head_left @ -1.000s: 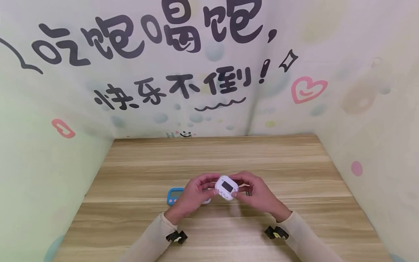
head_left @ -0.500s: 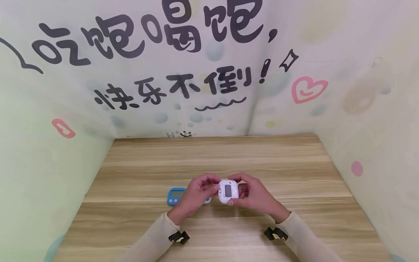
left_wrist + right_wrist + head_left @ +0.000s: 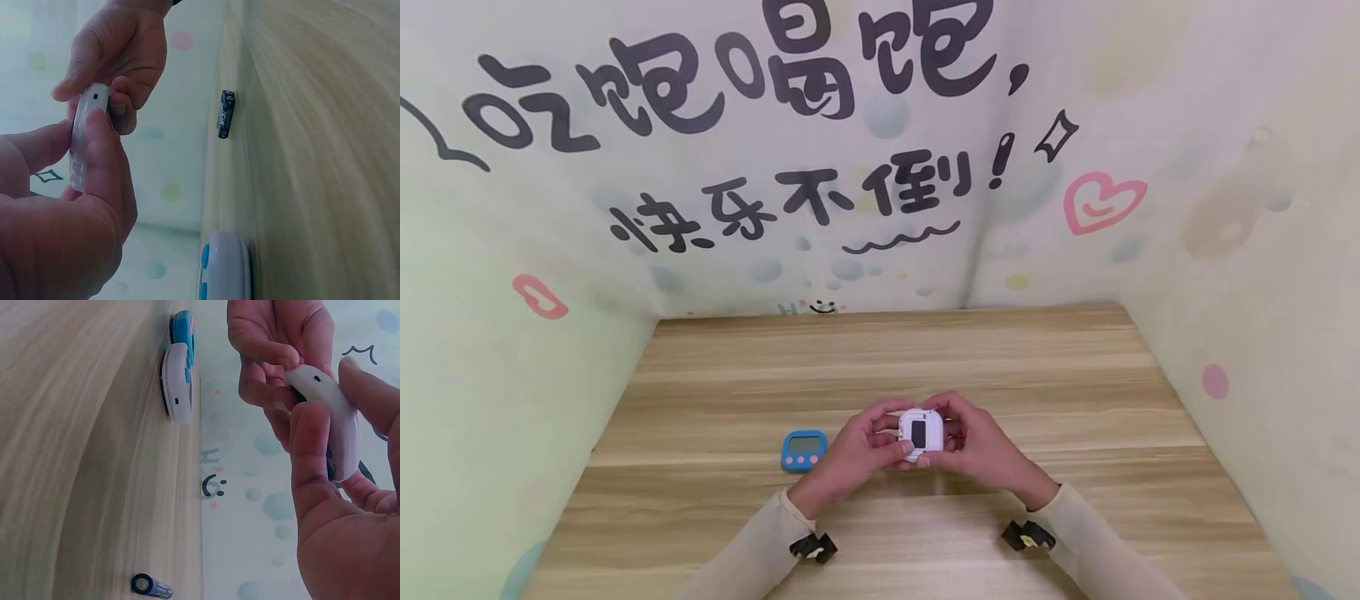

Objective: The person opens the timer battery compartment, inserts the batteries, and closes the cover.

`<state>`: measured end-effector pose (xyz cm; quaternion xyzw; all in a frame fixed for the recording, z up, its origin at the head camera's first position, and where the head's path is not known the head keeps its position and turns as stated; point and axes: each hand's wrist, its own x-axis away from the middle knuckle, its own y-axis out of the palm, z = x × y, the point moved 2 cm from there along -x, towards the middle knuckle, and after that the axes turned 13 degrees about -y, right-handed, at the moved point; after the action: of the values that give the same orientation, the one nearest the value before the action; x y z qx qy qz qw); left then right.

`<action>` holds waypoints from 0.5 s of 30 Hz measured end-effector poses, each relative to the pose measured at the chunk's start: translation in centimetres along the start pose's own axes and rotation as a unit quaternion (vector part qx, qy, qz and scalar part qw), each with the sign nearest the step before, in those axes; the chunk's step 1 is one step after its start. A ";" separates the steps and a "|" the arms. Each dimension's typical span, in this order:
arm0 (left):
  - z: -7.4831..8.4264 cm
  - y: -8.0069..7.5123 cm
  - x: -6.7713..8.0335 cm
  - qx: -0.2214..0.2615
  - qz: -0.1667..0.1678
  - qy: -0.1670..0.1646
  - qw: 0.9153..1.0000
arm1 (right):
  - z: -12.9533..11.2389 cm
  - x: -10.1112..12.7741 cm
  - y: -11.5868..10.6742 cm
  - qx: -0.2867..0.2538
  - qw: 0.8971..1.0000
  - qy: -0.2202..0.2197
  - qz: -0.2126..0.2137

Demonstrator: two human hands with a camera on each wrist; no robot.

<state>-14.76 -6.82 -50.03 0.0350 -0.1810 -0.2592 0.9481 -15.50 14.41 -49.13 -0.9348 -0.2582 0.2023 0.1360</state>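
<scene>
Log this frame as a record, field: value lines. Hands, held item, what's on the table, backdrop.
left hand: grips one side of the white rounded plastic device
right hand: grips its other side
held device: off the table, face with dark rectangle visible in head view
on table, one: blue rounded timer-like device, grey screen, three pink buttons
on table, two: white device with blue buttons, hidden in head view
on table, three: dark-blue cylindrical battery
table: light wood-grain surface
backdrop: pale wall with black lettering

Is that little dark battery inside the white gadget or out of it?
Out: both wrist views show the battery on the table, apart from the white gadget.
</scene>
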 end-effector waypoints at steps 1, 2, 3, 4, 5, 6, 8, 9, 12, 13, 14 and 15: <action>0.0 0.0 0.0 0.003 0.000 0.000 1.000 | 0.0 0.0 0.0 -0.002 1.000 -0.001 0.001; 0.1 -0.1 0.1 0.006 -0.001 0.001 1.000 | 0.0 0.0 0.1 -0.005 1.000 -0.002 0.002; 0.1 -0.1 0.1 0.009 -0.001 0.003 1.000 | -0.1 0.0 0.1 -0.011 1.000 -0.001 0.003; 0.1 -0.1 0.1 0.011 -0.001 0.005 1.000 | -0.1 -0.1 0.2 -0.015 1.000 0.000 0.004; 0.2 -0.2 0.2 0.013 0.000 0.007 1.000 | -0.1 -0.1 0.2 -0.021 1.000 0.001 0.003; 0.2 -0.2 0.2 0.014 0.000 0.009 1.000 | -0.1 -0.1 0.3 -0.032 0.999 0.002 0.001; 0.2 -0.2 0.2 0.013 0.001 0.012 1.000 | -0.1 -0.1 0.3 -0.050 0.999 0.006 -0.003; 0.2 -0.3 0.2 0.012 0.001 0.012 1.000 | -0.1 -0.1 0.4 -0.058 0.998 0.010 -0.005; 0.1 -0.2 0.2 0.008 0.003 0.010 1.000 | 0.0 -0.1 0.4 -0.083 0.996 0.022 -0.013; 0.1 -0.1 0.2 0.008 0.003 0.009 1.000 | 0.1 -0.1 0.4 -0.091 0.995 0.029 -0.015; 0.1 -0.1 0.3 0.008 0.003 0.010 1.000 | 0.1 -0.1 0.4 -0.099 0.994 0.036 -0.018; 0.1 0.0 0.3 0.010 0.003 0.010 1.000 | 0.2 -0.1 0.4 -0.108 0.993 0.043 -0.020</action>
<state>-14.57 -6.97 -49.83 0.0466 -0.1742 -0.2536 0.9503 -15.47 14.06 -49.41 -0.9465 -0.2908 0.1305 0.0496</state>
